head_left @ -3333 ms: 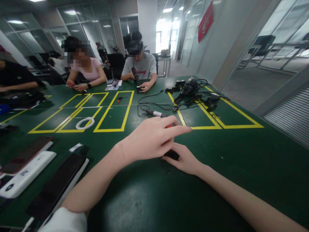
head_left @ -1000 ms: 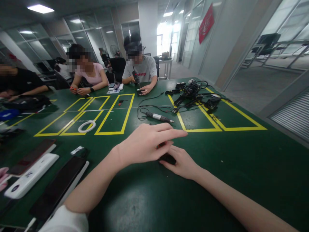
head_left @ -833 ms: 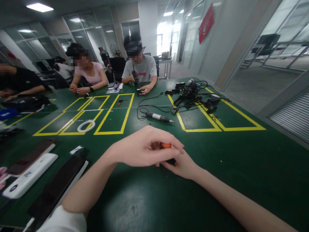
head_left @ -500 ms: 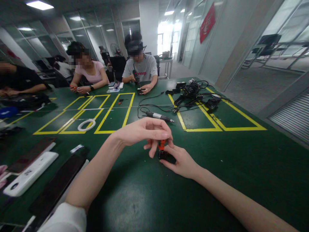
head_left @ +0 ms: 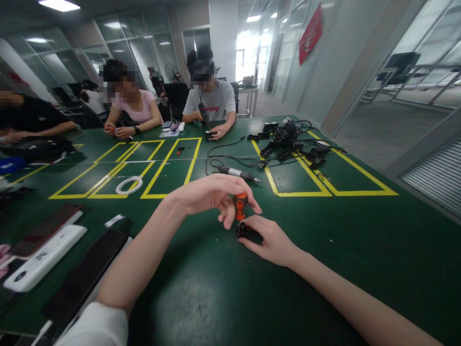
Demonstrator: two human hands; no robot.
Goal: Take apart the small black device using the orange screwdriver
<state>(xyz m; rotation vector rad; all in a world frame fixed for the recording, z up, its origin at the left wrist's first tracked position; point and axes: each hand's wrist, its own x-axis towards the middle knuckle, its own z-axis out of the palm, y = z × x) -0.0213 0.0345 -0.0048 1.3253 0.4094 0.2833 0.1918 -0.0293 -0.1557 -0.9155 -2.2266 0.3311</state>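
A short orange-and-black screwdriver stands upright beneath my left hand. The palm arches over the top of its handle and the fingers close around it loosely, one finger reaching out past the far side. Directly under the screwdriver, a small black part rests on the green table. My right hand pinches this part between thumb and fingers, which cover much of it. The screwdriver's tip is at the part, though I cannot tell how it meets it.
Beyond my hands lies a grey-and-black electric screwdriver with a cord. Tangled black cables pile at the back right. A white ring sits on yellow tape. A white power strip and a dark phone are at left. Co-workers sit opposite.
My left fingers have loosened and shifted on the screwdriver handle, so more of the orange shows. My right hand and the black part stay in place.
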